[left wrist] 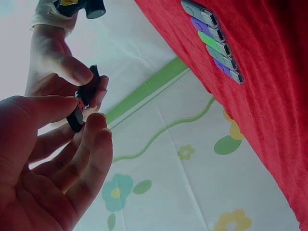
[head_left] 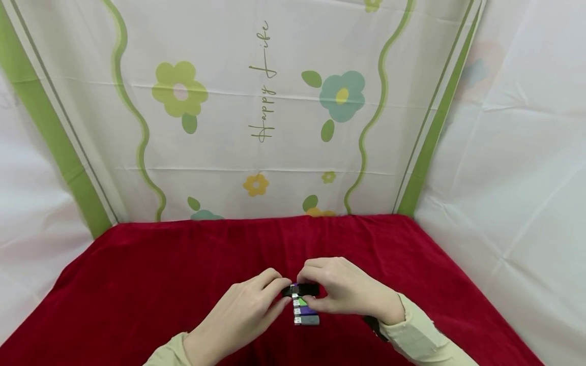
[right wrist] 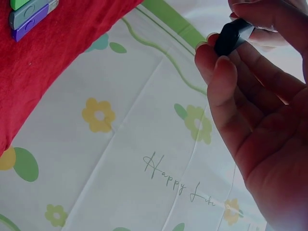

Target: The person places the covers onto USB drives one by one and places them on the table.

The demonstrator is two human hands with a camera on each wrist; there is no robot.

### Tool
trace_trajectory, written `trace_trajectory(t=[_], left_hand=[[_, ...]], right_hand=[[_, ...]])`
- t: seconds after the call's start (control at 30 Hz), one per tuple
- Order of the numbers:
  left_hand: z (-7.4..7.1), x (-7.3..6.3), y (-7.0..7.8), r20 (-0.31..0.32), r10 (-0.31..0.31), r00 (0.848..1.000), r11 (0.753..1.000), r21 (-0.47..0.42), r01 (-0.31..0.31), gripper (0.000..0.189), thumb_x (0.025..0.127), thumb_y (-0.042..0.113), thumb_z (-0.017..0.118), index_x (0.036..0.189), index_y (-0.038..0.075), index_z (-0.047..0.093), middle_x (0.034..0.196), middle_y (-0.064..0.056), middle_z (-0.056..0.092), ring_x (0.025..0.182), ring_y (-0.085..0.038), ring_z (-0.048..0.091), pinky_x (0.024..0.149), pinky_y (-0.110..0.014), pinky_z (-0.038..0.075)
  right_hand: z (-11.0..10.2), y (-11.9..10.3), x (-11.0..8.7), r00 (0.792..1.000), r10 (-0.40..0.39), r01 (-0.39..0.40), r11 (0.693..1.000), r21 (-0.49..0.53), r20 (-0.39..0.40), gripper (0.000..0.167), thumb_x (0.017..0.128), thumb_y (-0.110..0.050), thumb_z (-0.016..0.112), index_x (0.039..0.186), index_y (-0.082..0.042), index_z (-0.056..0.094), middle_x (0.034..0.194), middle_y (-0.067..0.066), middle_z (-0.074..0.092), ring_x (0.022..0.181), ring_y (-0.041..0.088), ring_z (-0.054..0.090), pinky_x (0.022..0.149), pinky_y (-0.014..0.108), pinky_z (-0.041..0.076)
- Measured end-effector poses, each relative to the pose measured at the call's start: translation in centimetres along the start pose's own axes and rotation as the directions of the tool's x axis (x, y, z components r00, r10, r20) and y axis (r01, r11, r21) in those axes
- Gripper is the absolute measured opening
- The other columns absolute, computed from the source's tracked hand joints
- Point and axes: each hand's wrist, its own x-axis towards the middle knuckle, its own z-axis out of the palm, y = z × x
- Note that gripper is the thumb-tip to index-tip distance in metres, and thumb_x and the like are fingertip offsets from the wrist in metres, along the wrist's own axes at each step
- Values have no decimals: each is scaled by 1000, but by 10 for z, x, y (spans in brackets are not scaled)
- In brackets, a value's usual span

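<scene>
Both hands hold a black USB flash drive (head_left: 309,290) above the red cloth. My right hand (head_left: 350,290) pinches its black body (left wrist: 90,86) between thumb and fingers. At the other end my left hand (head_left: 244,307) pinches a small black cap-like piece (left wrist: 75,119). Between the two black parts a bit of metal plug (head_left: 295,290) shows. Below the hands lies a row of several USB flash drives, among them a grey one (head_left: 309,320), a purple one (head_left: 306,310) and a green one (left wrist: 211,42). Their metal plugs point left in the head view. The right hand partly covers the row.
A red velvet cloth (head_left: 174,274) covers the table. Behind it hangs a white curtain (head_left: 220,122) with printed flowers, and pale fabric (head_left: 517,193) hangs on the right. A dark device (left wrist: 86,7) is strapped on the right wrist.
</scene>
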Motion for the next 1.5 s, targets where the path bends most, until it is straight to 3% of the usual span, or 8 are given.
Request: trace_trajectory(t=[0.6,0.8,1.1,1.5], left_hand=[[2,-2,-1,43,-13,999,1000,11,13,29,78,7,82,103,6,67,94,3,59,65,-3,51,54,-7,40],[1,-3,-2,33,-7,999,1000,-4,7,28,79,7,81,103,7,66,93,3,57,64,-2,47,53,-6,38],[2,-3,-6,46,-67,997,997,39,65,24,82,17,82,98,7,67,88,5,56,60,-1,43,51,-7,37],[-1,-3,-6,33,-37,999,998,60,35,27,79,13,84,98,6,67,86,4,55,60,-2,43,50,-8,37]], right_hand=[[0,-1,2,999,-5,3,999,46,37,26,74,1,77,96,-10,67,87,-7,59,75,3,51,68,8,41],[1,-3,3,1000,5,-6,999,49,23,26,75,-1,77,97,-11,68,90,-9,59,75,3,52,68,10,41],[-1,-2,3,1000,-25,25,999,21,-15,26,76,-3,78,98,-12,68,91,-9,59,75,3,53,67,10,42],[-1,-1,3,999,-10,11,999,36,-47,26,76,-4,81,99,-10,70,93,-8,60,75,3,55,67,11,44]])
